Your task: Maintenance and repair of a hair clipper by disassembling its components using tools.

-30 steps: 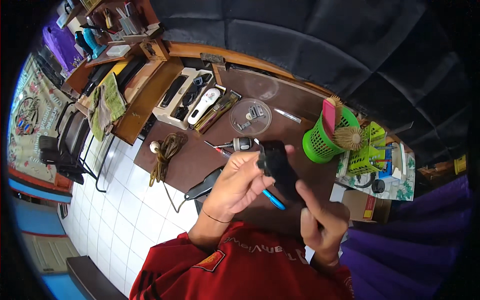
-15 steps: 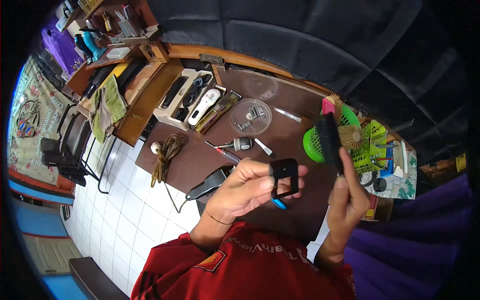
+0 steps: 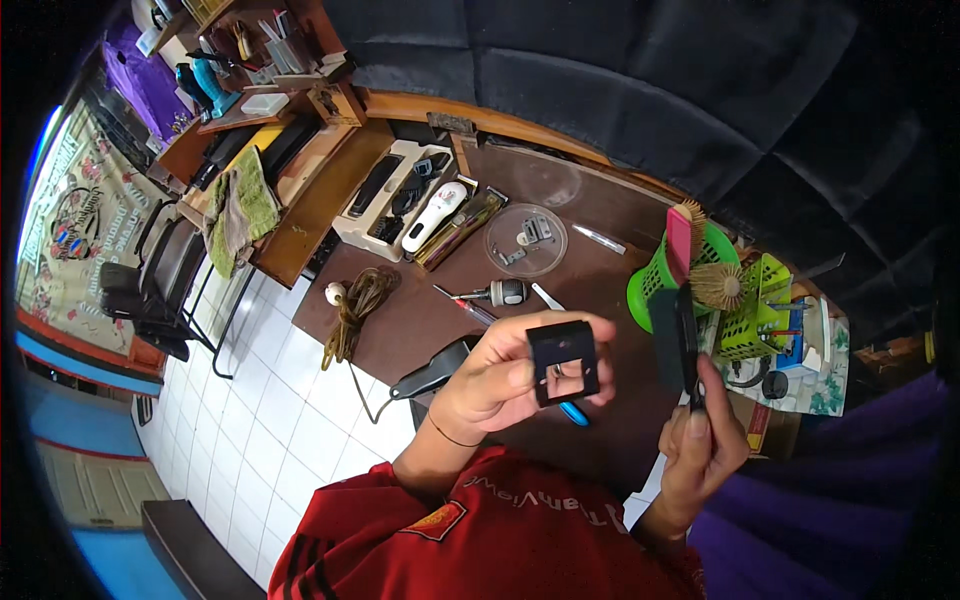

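My left hand (image 3: 490,375) pinches a small black square frame (image 3: 545,345) with a rectangular cut-out, thumb on its near face and fingers behind. To its right, apart from the frame, my right hand (image 3: 705,445) grips the handle of a black brush (image 3: 670,335), its head upright and its dark bristle side toward the left. Beside my left wrist lies a black hair clipper (image 3: 435,372) with a cord. Beyond the hands are a stubby screwdriver (image 3: 500,292), a thin red screwdriver (image 3: 472,309) and a clear round dish (image 3: 551,260) holding small metal parts.
A green basket (image 3: 640,295) with brushes and a lime basket (image 3: 738,342) stand at right. Farther back are a beige tray (image 3: 357,232) and a white clipper (image 3: 437,216). The brown table (image 3: 400,335) ends at left above white floor tiles; a chair (image 3: 150,270) stands beyond.
The view has shifted, so the table's things appear farther right. My left hand has turned the black frame more face-on. The brush has tilted and sits slightly lower; both holds stay the same.
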`<action>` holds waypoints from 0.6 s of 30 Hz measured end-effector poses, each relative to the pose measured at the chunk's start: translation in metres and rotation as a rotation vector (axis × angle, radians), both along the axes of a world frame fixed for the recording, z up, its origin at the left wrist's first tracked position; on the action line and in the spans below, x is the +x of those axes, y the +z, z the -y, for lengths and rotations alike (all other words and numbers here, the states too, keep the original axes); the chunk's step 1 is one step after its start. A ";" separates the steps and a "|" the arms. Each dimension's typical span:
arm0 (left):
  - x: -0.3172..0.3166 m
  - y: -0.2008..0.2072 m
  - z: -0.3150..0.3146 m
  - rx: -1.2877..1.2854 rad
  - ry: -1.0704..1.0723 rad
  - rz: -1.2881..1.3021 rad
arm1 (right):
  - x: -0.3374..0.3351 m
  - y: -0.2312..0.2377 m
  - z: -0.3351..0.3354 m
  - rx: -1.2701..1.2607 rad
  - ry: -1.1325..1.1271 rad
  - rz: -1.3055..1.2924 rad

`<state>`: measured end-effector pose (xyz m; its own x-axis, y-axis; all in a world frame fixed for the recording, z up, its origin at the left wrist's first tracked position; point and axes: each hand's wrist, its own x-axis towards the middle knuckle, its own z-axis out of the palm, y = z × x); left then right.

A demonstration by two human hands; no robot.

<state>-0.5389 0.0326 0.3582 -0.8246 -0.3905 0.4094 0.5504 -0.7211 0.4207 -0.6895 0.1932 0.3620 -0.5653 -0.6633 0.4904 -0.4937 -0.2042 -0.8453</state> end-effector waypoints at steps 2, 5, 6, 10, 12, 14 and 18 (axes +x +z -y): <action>-0.001 0.007 0.000 -0.150 0.195 0.236 | 0.000 0.001 -0.010 0.044 0.042 -0.159; 0.000 -0.003 0.001 -0.340 0.291 0.356 | 0.001 0.010 0.010 -0.099 0.171 -0.440; 0.004 -0.002 0.000 -0.426 0.276 0.403 | 0.002 0.007 0.014 -0.085 0.151 -0.497; 0.001 0.015 -0.007 -0.587 0.321 0.369 | 0.000 0.012 0.020 0.164 -0.105 -0.175; 0.000 0.016 -0.012 -0.384 0.388 0.470 | -0.004 0.008 0.007 0.060 -0.016 0.225; -0.007 0.015 -0.009 -0.342 0.458 0.461 | -0.004 0.010 -0.007 0.056 0.047 0.301; 0.000 0.006 -0.005 -0.322 0.392 0.543 | 0.002 0.008 0.009 -0.016 0.182 -0.344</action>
